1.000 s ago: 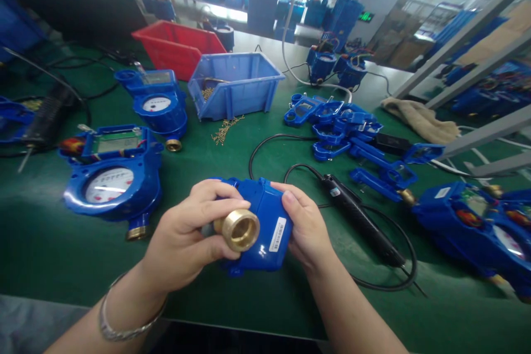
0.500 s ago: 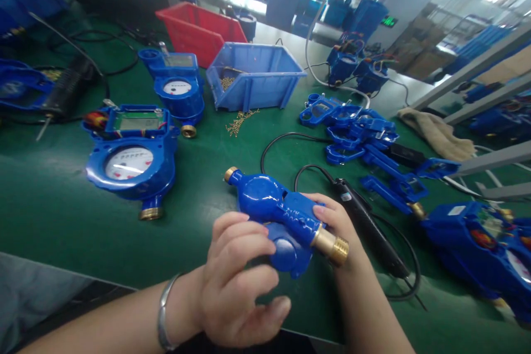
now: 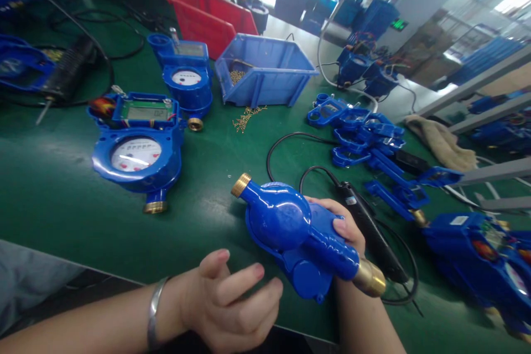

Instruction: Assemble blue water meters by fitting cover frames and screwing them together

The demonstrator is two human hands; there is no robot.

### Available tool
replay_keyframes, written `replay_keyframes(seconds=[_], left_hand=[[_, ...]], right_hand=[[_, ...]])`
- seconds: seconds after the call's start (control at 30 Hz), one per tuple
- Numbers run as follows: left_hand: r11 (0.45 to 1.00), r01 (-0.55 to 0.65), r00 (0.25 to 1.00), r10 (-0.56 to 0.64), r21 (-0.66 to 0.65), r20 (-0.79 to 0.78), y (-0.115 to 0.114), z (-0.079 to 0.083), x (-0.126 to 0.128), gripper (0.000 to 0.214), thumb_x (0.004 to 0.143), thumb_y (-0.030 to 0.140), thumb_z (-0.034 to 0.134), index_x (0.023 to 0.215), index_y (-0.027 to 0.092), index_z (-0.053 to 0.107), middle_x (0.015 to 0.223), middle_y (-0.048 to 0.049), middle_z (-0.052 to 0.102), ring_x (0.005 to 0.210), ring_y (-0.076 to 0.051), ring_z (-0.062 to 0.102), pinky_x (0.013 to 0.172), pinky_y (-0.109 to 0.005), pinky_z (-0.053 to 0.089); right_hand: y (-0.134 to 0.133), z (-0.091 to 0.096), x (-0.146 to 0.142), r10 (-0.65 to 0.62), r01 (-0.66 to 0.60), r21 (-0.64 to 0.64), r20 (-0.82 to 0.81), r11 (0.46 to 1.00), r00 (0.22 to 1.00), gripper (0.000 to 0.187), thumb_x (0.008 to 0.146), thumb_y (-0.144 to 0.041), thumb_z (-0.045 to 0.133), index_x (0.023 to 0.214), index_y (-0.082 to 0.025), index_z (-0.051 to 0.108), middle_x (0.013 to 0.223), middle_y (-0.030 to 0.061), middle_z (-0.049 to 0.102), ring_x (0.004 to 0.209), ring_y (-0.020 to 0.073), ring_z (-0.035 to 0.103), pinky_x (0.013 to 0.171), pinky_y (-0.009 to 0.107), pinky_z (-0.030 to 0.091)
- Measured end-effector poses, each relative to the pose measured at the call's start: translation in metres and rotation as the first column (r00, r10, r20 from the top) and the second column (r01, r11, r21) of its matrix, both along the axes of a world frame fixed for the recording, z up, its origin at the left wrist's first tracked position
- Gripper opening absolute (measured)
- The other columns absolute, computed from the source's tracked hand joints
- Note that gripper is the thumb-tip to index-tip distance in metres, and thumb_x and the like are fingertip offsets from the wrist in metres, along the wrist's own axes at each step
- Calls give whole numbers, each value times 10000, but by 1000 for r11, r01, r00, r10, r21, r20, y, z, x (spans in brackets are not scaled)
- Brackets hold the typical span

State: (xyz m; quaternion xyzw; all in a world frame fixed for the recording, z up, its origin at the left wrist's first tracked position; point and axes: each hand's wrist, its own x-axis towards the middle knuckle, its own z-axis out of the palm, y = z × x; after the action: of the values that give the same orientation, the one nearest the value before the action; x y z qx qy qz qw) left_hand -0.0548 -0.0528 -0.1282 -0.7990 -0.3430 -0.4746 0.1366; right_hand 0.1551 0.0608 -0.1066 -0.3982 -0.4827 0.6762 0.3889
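Note:
A blue water meter (image 3: 286, 221) with brass threaded ends is tilted, its rounded underside facing me. My right hand (image 3: 348, 227) grips it from the far right side, with the thumb on the blue body and other fingers hidden behind it. Just left of and below the meter is my left hand (image 3: 238, 298), apart from it, palm turned partly up. Its fingers are spread and loosely curled, with nothing in them. Behind the right hand lies a black electric screwdriver (image 3: 369, 227) with its cable on the green table (image 3: 199, 232).
An open-topped meter (image 3: 136, 149) and another meter (image 3: 186, 77) stand at left. A blue bin (image 3: 269, 83) holds screws; loose screws (image 3: 244, 119) lie before it. Behind is a red bin (image 3: 207, 16). Blue covers (image 3: 360, 127), a cloth (image 3: 443, 141) and more meters (image 3: 460, 243) are at right.
The meter has turned and come closer, moving right and slightly down. My left hand has drawn away from it, down and left, and rolled palm upward. My right hand keeps its grip.

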Motion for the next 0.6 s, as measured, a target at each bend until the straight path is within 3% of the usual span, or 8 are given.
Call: replay_keyframes(seconds=[0.17, 0.23, 0.3, 0.4, 0.47, 0.53, 0.6], left_hand=[[988, -120, 968, 95, -95, -231, 11, 6, 0, 427, 745, 109, 597, 1047, 407, 644, 1336, 185, 494, 1398, -182, 133, 1163, -447, -83], [987, -149, 948, 125, -60, -292, 18, 7, 0, 475, 728, 103, 629, 1085, 416, 622, 1340, 191, 492, 1420, -183, 3, 1155, -444, -105], [987, -158, 943, 147, -13, -299, 26, 10, 0, 440, 728, 115, 642, 1077, 382, 628, 1339, 153, 508, 1422, -195, 4, 1151, -449, -96], [990, -141, 961, 139, 6, -241, 36, 20, -1, 292, 761, 135, 600, 1022, 262, 633, 1301, 5, 569, 1389, -240, 194, 1144, -471, 13], [987, -131, 981, 116, -88, -153, 41, 33, -2, 249, 765, 137, 569, 1004, 200, 600, 1280, -88, 580, 1349, -272, 289, 1116, -492, 129], [954, -87, 996, 92, -288, 3, 43, 51, -4, 316, 733, 193, 600, 1044, 170, 553, 1302, -155, 545, 1320, -316, 330, 1074, -527, 216], [837, 36, 961, 120, -546, 248, 45, 68, -5, 505, 653, 282, 694, 1110, 162, 515, 1292, -181, 540, 1261, -357, 402, 1029, -551, 293]], right_hand=[[-3, 4, -5, 47, -43, 38, -99, 998, 994, 275, 672, -375, 633, 906, -256, 714, 1026, 37, 710, 998, 265, 625, 919, 422, 454], [-4, 7, -8, 57, -56, 17, -73, 998, 996, 283, 659, -371, 647, 899, -242, 724, 1025, 43, 712, 987, 263, 626, 898, 397, 463], [-4, 12, -11, 51, -52, -14, -13, 999, 999, 305, 648, -395, 666, 888, -217, 729, 992, 62, 718, 926, 261, 640, 849, 378, 484], [-7, 23, -13, 32, -27, -118, 41, 993, 999, 369, 717, -461, 629, 965, -199, 708, 966, 84, 717, 840, 242, 658, 811, 374, 502], [-10, 33, -11, 58, -54, -156, 20, 986, 998, 438, 774, -540, 564, 1068, -232, 665, 1045, 84, 696, 876, 241, 661, 837, 388, 500], [-11, 44, -4, 145, -143, -115, 5, 983, 989, 599, 754, -682, 489, 1167, -267, 611, 1163, 89, 645, 954, 266, 646, 859, 411, 493], [-9, 53, 3, 185, -189, 21, 126, 982, 975, 798, 683, -820, 375, 1202, -256, 596, 1162, 110, 639, 906, 287, 655, 780, 415, 522]])
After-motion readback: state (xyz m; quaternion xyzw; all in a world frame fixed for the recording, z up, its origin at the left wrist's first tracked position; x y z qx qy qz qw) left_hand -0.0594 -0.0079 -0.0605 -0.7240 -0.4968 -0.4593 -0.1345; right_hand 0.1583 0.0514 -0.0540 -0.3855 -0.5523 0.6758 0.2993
